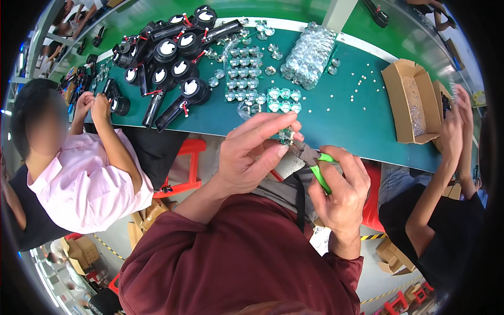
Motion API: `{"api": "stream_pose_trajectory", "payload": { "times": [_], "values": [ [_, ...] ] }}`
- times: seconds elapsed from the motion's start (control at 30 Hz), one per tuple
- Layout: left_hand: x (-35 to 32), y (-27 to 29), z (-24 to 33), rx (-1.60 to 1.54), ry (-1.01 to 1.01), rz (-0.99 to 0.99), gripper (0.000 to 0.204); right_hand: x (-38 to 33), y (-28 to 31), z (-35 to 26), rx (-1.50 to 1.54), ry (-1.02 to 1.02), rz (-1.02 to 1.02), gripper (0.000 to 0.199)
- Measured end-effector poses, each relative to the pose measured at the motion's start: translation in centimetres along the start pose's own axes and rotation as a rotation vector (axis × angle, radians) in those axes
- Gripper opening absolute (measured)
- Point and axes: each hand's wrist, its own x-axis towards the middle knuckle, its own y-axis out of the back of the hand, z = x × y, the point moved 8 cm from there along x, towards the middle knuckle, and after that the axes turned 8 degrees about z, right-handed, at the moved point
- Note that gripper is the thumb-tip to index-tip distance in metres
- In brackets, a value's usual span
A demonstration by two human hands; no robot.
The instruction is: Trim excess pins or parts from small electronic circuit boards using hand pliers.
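Note:
Pinched between the thumb and fingers of my left hand (247, 152) is a small green circuit board with clear parts (286, 136), held over the table's near edge. My right hand (342, 191) grips cutting pliers (306, 154) by their bright green handles. The pliers' jaws reach the board's right side; whether they bite into it is too small to tell. Just beyond my left fingertips lies a panel of round clear lenses on green boards (284, 100). Left of that panel, more lens boards (244, 73) sit in rows.
Black lamp-like units with round heads (181, 69) are heaped at the table's left. A stack of clear plastic trays (308, 55) stands at the back. Small white bits (359, 82) lie scattered rightward, before a cardboard box (399, 107). Co-workers sit on both sides, one in a pink shirt (89, 191).

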Motion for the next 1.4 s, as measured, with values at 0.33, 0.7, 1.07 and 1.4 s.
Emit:
{"api": "stream_pose_trajectory", "payload": {
  "times": [0.33,0.7,1.07,1.4],
  "values": [
    [-0.2,0.0,-0.3,-0.015,0.039,0.009,0.044,0.0,0.0,0.2,0.006,-0.001,-0.018,0.024],
    [-0.2,-0.1,-0.5,-0.005,0.007,-0.011,0.045,0.0,0.0,0.0,0.014,0.031,-0.034,0.023],
    [-0.3,-0.4,-0.3,0.187,-0.113,0.089,0.050,-0.5,-0.6,0.3,0.029,0.009,-0.030,0.022],
    [-0.3,-0.5,1.6,0.418,-0.277,0.149,0.047,-0.5,-0.5,0.2,0.036,0.008,-0.016,0.022]
  ]
}}
